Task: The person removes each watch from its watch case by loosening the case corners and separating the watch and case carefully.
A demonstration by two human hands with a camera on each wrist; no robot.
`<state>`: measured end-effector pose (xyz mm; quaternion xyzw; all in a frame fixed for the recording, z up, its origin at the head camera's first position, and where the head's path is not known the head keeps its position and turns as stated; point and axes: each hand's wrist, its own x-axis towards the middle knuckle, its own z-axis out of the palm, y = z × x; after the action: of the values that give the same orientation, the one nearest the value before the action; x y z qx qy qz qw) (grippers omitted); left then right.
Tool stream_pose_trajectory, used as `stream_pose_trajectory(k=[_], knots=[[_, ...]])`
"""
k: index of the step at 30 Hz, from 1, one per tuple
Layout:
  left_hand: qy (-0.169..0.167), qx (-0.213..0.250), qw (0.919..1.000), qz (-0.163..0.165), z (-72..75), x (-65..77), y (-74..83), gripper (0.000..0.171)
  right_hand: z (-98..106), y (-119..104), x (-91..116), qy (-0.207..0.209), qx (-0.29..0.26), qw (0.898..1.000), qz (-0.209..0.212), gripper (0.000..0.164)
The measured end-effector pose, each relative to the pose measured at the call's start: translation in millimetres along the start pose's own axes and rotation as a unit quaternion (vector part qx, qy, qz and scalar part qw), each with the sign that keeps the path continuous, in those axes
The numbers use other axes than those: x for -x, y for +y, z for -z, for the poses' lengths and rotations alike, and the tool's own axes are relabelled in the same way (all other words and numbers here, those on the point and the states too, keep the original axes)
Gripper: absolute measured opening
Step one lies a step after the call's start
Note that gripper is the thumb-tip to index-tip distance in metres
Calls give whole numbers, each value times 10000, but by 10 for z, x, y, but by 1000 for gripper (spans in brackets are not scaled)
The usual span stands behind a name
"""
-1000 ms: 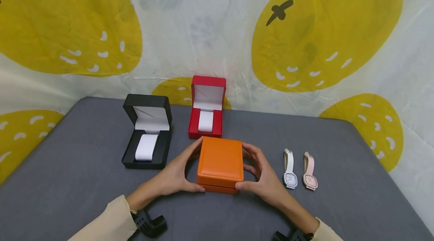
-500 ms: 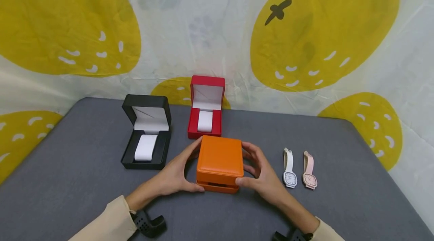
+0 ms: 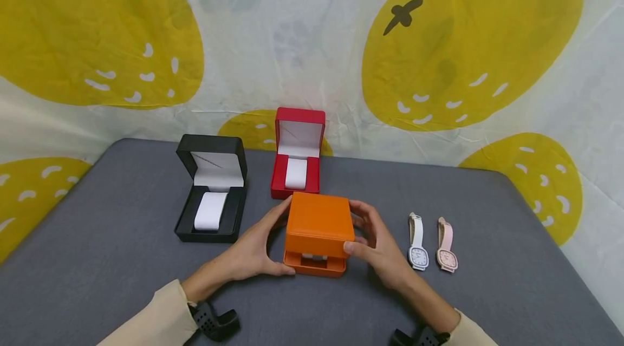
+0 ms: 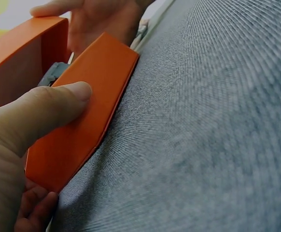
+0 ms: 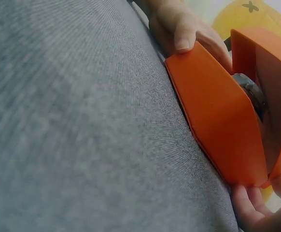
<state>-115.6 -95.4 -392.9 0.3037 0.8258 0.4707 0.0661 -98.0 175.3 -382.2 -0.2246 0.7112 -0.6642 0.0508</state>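
Note:
An orange watch box [image 3: 319, 219] stands on the grey table in front of me, its lid partly raised at the front. My left hand [image 3: 253, 251] grips the base from the left, thumb on its front face [image 4: 77, 111]. At the right side, my right hand [image 3: 385, 254] holds the lid, thumb at the front corner and fingers along the side. Through the gap, both wrist views show part of a dark grey watch [image 5: 249, 89] inside; the lid hides most of it.
A black watch box [image 3: 209, 143] stands with its lid up at the left, a white cushion inside. Behind the orange box is a red watch box [image 3: 299, 114], likewise open. A white watch [image 3: 417, 256] and a pink watch [image 3: 446, 258] lie to the right.
The orange lid was down on its base one second ago. Its front edge has since risen with my right thumb, widening the gap, while my left hand has stayed on the base.

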Motion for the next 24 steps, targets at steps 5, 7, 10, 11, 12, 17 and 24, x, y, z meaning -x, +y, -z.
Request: stream_pose_trajectory(k=[5, 7, 10, 11, 12, 17, 24], knots=[[40, -96, 9999, -113, -30, -13, -94, 115, -12, -42, -10, 149, -58, 9996, -221, 61], [57, -131, 9998, -124, -33, -12, -97, 115, -19, -67, -17, 219, -144, 9990, -369, 60], [86, -201, 9997, -95, -35, -11, -93, 115, -26, -95, -30, 257, -364, 9976, -522, 58], [84, -202, 9997, -87, -35, -13, -92, 115, -27, -101, -35, 264, -416, 9973, -552, 58], [85, -237, 9996, -87, -36, -16, -91, 115, -27, -106, -38, 272, -443, 9970, -571, 58], [45, -462, 9989, 17, -44, -23, -80, 117, -27, -105, -43, 276, -491, 9970, -528, 58], [62, -461, 9989, 13, -42, -16, -81, 117, -32, -124, -72, 289, -481, 9967, -594, 57]])
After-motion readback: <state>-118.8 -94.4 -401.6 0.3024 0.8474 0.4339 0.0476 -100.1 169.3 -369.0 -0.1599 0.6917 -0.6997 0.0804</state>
